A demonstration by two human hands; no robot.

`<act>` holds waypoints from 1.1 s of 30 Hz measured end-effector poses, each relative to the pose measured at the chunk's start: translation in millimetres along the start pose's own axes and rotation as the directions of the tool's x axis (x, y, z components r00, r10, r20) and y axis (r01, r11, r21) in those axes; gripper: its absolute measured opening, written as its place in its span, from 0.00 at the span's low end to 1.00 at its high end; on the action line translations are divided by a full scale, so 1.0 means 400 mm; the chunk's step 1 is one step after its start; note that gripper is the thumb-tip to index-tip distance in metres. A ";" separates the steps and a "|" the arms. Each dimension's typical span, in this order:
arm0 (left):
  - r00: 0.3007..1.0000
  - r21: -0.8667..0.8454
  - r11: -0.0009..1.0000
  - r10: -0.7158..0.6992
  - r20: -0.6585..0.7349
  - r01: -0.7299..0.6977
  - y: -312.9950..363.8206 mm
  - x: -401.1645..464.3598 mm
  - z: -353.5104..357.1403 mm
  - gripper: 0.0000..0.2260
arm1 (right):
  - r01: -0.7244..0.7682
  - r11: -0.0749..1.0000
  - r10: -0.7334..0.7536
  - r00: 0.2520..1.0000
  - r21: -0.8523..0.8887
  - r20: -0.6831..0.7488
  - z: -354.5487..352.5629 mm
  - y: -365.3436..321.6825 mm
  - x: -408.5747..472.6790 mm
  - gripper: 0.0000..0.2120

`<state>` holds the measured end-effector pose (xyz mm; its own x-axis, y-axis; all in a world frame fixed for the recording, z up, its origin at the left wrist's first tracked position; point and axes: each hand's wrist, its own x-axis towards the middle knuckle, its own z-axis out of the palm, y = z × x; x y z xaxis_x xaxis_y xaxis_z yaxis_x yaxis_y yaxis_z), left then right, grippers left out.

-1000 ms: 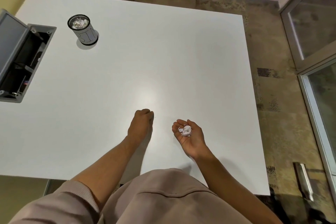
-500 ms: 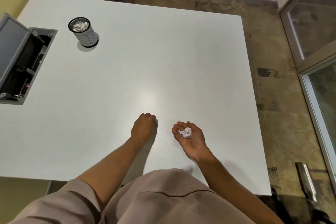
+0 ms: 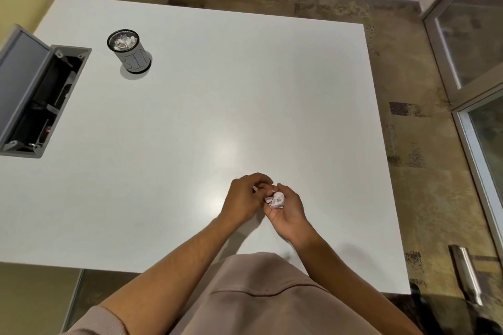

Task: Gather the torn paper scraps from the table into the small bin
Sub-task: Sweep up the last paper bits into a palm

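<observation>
— Since a second ago, what's shifted?
— Left hand (image 3: 245,200) has swung across from its own side and now sits just beside the right hand (image 3: 285,208), fingertips touching it.
— Far off to the left of both hands?
— An open grey hatch (image 3: 40,98) sunk in the worktop (image 3: 217,90), dark inside; contents unreadable. Beyond it, well apart from the hands, the small bin (image 3: 130,51) stands upright with white paper scraps showing at its rim.
— And the hands?
— Left fingers are curled, pinching a small white bit. Right hand lies palm up, fingers cupped round crumpled paper scraps (image 3: 276,199), just above the worktop.
</observation>
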<state>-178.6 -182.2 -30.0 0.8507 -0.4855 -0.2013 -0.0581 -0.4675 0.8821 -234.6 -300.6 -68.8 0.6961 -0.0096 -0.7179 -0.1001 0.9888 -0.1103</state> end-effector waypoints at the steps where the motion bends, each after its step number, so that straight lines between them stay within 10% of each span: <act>1: 0.999 0.042 0.998 0.036 0.013 -0.037 0.003 -0.001 0.006 0.07 | 0.005 1.000 -0.005 1.000 0.013 -0.014 0.002 0.000 -0.002 0.13; 7: 0.992 0.148 0.981 0.122 0.004 -0.122 -0.009 0.001 0.006 0.09 | 0.057 0.997 -0.060 0.996 -0.042 -0.072 -0.006 -0.009 -0.003 0.07; 16: 0.959 0.296 0.948 -0.028 -0.283 0.115 -0.115 0.011 -0.056 0.09 | 0.062 0.986 -0.076 0.993 -0.155 -0.088 -0.014 -0.026 -0.014 0.15; 33: 0.992 0.722 0.691 0.105 -0.063 -0.027 -0.156 0.033 -0.064 0.08 | 0.039 0.971 -0.067 0.991 -0.235 -0.114 -0.037 -0.043 -0.018 0.16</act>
<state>-150.6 -140.5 -76.9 0.8712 -0.4843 -0.0805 -0.4404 -0.8434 0.3077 -248.5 -319.7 -71.8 0.6158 -0.0930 -0.7824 -0.2371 0.9251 -0.2966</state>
